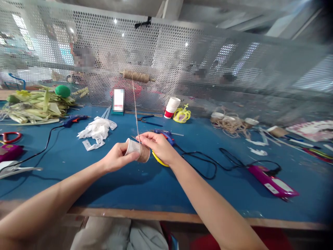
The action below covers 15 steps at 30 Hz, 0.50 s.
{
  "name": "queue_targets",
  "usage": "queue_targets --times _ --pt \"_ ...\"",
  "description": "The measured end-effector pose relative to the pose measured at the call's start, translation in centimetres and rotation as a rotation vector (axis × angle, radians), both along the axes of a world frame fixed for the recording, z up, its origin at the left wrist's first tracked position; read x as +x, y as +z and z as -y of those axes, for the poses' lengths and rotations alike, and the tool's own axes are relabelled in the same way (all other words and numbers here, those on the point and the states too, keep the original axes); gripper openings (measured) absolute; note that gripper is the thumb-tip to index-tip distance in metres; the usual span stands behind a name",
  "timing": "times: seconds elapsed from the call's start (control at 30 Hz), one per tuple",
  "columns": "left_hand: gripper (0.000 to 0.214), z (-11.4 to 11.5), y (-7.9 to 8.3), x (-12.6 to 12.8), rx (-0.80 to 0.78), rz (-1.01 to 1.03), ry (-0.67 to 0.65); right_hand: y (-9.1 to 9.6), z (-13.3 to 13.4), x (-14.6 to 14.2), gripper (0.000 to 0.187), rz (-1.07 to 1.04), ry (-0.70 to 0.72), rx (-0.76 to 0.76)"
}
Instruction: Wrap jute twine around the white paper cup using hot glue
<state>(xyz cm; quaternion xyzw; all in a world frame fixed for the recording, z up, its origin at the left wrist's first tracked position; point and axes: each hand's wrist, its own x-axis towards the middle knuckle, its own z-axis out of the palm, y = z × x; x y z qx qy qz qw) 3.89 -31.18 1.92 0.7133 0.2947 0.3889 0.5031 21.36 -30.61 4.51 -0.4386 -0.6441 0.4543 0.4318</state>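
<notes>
Above the table's middle, my left hand (118,158) is closed around a white paper cup (132,147), which lies tilted on its side. Brown twine (144,154) is wound round the cup's right end. My right hand (157,146) pinches at the twine beside the cup, fingers together. From there one taut strand (134,100) runs up to a twine spool (136,76) on a rod at the mesh screen. A yellow curved handle (159,159) shows beneath my right hand, the rest of it hidden.
Behind my right hand lies a blue glue gun (166,136) with a black cord. Crumpled white plastic (97,130) sits left. A red-and-white cup (172,107) stands by the mesh screen (166,62). Purple power strip (273,182) at right; corn husks (39,106) far left.
</notes>
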Motion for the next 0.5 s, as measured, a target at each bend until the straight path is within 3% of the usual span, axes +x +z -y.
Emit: queue_targets --times 0.17,0.3,0.5 --pt "0.034 0.1 -0.2 0.0 0.089 -0.003 -0.009 0.2 0.0 -0.4 0.02 0.03 0.034 -0.085" --pt "0.033 0.4 -0.1 0.0 0.213 -0.056 -0.048 0.2 -0.6 -0.4 0.019 -0.071 0.064 -0.134" --pt "0.032 1.5 0.4 0.4 0.32 -0.133 -0.217 3.6 -4.8 -0.7 0.011 -0.241 0.015 -0.174"
